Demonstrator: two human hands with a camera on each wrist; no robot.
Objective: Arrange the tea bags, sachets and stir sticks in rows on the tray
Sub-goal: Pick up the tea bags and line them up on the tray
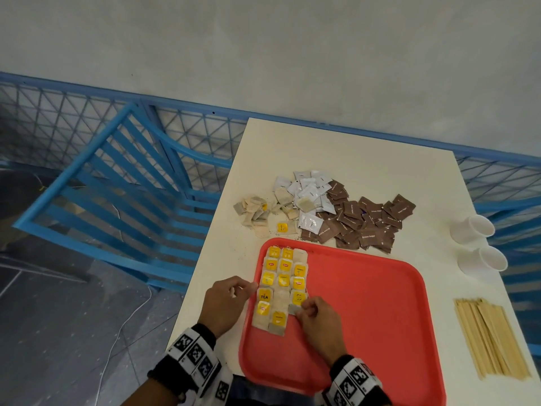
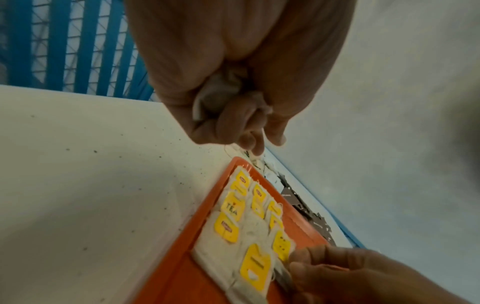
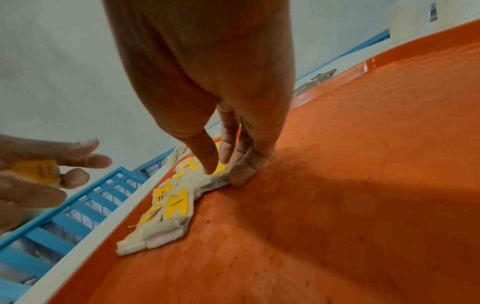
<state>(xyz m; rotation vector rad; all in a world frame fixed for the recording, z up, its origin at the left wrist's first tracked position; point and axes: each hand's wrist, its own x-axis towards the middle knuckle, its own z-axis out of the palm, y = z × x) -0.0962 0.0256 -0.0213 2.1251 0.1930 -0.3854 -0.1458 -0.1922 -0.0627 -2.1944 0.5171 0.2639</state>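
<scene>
Patterned black-and-white wrist bands (image 1: 354, 379) are seen closest in, and just beyond them the right hand (image 1: 319, 326) is set down on the red plastic tray (image 1: 366, 303), its grip pinched on the corner of a pale paper tea bag (image 3: 215, 182) at the near end of the third row. Yellow-tagged tea bags (image 1: 281, 285) are laid flat in three rows along the tray's left side, touching one another. At the tray's left rim the left hand (image 1: 225, 303) is held, its grip curled round a spare yellow-tagged tea bag (image 3: 36, 171), seen from the right wrist. Further back on the white desk (image 1: 366, 159) a loose heap of tea bags (image 1: 254, 212), white sachets (image 1: 310, 189) and brown sugar sachets (image 1: 360, 221) is piled. Wooden stir sticks (image 1: 489, 338) are bundled on the right, near two tipped white paper cups (image 1: 474, 227).
</scene>
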